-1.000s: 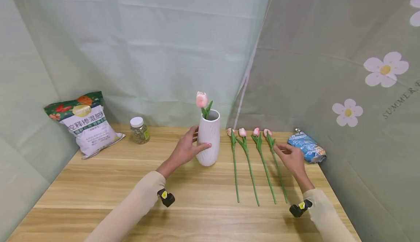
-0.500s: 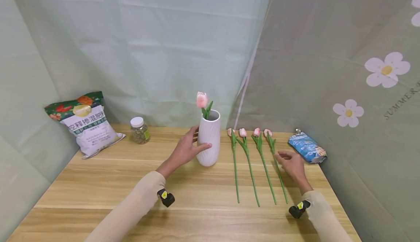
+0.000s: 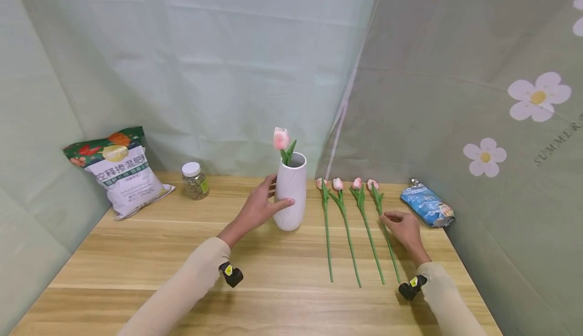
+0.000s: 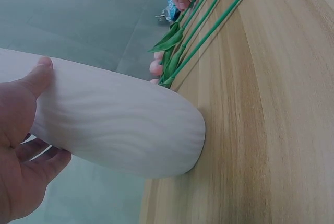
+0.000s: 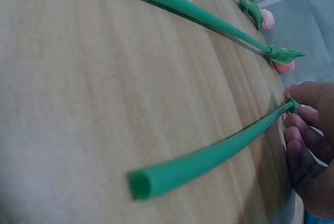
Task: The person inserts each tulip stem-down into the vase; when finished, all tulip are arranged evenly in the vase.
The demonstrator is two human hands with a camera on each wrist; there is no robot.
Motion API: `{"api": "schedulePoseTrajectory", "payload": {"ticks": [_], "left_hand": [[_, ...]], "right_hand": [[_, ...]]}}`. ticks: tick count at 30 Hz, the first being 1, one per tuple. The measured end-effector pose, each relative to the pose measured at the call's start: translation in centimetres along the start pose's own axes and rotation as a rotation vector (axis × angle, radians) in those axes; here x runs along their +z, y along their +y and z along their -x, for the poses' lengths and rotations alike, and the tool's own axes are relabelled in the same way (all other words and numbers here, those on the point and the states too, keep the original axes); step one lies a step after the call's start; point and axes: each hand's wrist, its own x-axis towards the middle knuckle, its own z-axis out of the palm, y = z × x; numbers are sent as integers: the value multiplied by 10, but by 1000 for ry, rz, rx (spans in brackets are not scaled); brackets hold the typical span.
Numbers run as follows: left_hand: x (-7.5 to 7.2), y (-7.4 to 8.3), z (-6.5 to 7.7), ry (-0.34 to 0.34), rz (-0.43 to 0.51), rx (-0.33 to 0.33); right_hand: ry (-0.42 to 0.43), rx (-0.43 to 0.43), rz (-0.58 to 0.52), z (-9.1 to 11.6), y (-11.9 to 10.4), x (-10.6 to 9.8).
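Desk (image 3: 273, 285), one: wood-grained. Tulips (image 3: 360, 203), four: pink heads, green stems, laid side by side, right. Right hand (image 3: 404, 228): grip pinching the rightmost tulip (image 3: 392, 253). Vase (image 3: 291, 192), one: white, wavy-textured cylinder, upright at centre, one pink tulip (image 3: 281, 138) inside. Left hand (image 3: 258, 206): grip curled round its left side. Far left: one clear jar (image 3: 196, 185), white-lidded; one printed bag (image 3: 129, 180). Far right: one blue packet (image 3: 426, 204).

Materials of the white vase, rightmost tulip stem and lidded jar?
White vase: probably ceramic, matte; wavy surface relief.
Rightmost tulip stem: likely plastic, smooth, satin; uniform green, blunt-cut end.
Lidded jar: glass or clear plastic, can't tell which; looks smooth, see-through.
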Motion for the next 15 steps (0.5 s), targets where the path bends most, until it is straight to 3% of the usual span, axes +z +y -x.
{"api": "schedulePoseTrajectory", "payload": {"ticks": [15], "left_hand": [[0,2,0,-8,-5,-11]], "right_hand": [[-6,-7,60,-1,-3,1]]}}
